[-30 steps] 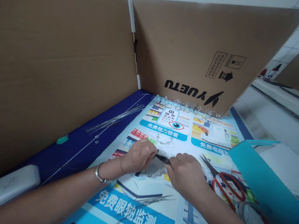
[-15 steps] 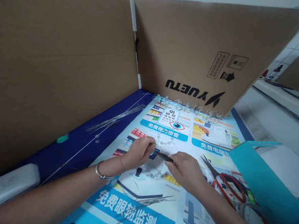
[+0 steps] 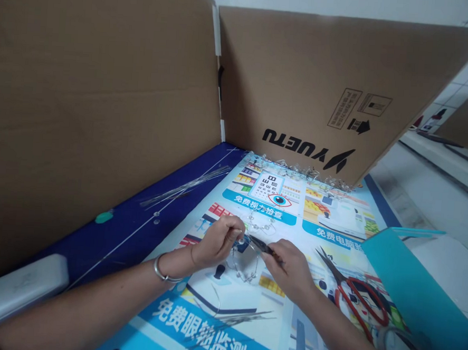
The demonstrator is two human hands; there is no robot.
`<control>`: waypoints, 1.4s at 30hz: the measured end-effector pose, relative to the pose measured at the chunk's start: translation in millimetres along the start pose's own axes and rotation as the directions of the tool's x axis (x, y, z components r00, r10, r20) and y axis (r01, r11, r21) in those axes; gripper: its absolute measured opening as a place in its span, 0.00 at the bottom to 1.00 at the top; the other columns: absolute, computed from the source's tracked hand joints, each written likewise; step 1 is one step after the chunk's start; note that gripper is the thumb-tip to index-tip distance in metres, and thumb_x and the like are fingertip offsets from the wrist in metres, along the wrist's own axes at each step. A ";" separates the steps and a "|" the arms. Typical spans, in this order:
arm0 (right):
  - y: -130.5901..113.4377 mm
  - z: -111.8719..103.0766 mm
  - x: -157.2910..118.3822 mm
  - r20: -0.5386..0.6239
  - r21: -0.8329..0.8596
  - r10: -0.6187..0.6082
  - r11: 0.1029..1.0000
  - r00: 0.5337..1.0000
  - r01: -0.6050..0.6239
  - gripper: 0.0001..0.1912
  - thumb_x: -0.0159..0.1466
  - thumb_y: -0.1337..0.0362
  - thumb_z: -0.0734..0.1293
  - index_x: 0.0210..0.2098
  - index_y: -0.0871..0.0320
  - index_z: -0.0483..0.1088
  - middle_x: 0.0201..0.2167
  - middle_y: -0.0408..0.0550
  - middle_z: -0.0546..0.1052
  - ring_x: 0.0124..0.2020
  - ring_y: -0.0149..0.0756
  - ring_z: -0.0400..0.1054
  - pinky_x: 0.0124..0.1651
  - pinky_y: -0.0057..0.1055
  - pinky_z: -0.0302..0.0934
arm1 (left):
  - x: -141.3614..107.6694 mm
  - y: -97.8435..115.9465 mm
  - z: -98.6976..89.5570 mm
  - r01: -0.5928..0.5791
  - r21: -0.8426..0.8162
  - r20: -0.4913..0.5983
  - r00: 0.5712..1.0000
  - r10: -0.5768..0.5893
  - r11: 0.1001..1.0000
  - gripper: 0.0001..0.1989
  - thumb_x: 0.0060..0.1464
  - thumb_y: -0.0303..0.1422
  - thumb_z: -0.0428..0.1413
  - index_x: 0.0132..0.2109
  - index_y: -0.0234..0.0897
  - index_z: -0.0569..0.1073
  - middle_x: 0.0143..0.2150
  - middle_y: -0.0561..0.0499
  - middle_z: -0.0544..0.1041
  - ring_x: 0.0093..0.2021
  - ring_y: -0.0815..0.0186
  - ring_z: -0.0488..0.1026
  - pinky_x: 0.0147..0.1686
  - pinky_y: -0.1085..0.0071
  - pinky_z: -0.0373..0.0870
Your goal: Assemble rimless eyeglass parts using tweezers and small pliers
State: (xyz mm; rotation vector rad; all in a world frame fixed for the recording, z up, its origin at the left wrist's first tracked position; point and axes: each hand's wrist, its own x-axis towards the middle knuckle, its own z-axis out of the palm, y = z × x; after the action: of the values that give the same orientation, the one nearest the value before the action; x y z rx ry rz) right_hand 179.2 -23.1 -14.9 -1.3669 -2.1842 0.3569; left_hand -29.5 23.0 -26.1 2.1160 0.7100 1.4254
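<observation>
Dark, tapered pliers (image 3: 260,244) gripped in your right hand (image 3: 290,267) | thin, clear-beaded strand (image 3: 247,276) pinched by your left hand (image 3: 221,241) | red-looped scissors (image 3: 342,277) nearby

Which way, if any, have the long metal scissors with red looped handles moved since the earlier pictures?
No, the scissors show no clear move: against the blue-and-white printed poster, they lie in the same place; only the view shifted.

My left hand (image 3: 220,243) pinches beaded wire (image 3: 247,276); my right hand (image 3: 290,265) grips pliers (image 3: 264,246), tips near left. Scissors (image 3: 363,299) (red-handled) and loose wires (image 3: 245,317) lie on printed sheet (image 3: 263,338).
</observation>
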 end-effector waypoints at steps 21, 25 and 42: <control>2.1 -1.3 1.4 -0.136 0.159 0.058 0.987 0.989 -0.036 0.10 0.61 0.59 0.59 0.35 0.58 0.67 0.31 0.48 0.69 0.35 0.34 0.62 0.37 0.29 0.57 | 15.6 -0.5 1.5 0.545 -0.151 -0.177 0.806 -0.565 0.824 0.10 0.58 0.38 0.41 0.33 0.37 0.59 0.25 0.55 0.65 0.20 0.75 0.60 0.20 0.77 0.58; 1.0 -1.2 1.3 -0.138 0.168 0.063 0.985 0.988 -0.039 0.10 0.61 0.59 0.59 0.34 0.58 0.67 0.30 0.47 0.69 0.34 0.34 0.63 0.36 0.29 0.58 | 14.7 -6.4 5.9 0.609 -0.338 -0.175 0.708 -0.684 0.717 0.12 0.57 0.40 0.41 0.32 0.37 0.59 0.25 0.56 0.65 0.18 0.76 0.59 0.15 0.79 0.53; -2.7 1.7 5.2 -0.174 0.168 -0.007 0.985 0.985 0.036 0.12 0.57 0.56 0.64 0.35 0.58 0.67 0.29 0.47 0.68 0.33 0.34 0.63 0.37 0.31 0.59 | 14.2 11.1 11.4 0.566 -0.080 -0.132 0.810 -0.571 0.821 0.09 0.56 0.34 0.43 0.30 0.37 0.61 0.21 0.57 0.65 0.19 0.73 0.60 0.23 0.75 0.58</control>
State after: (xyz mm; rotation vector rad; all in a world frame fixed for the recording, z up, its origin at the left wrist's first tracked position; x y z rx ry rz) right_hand 174.4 -19.6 -13.5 -1.2319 -1.9771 0.3928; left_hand -12.6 22.9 -13.0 1.5695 1.2429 1.2406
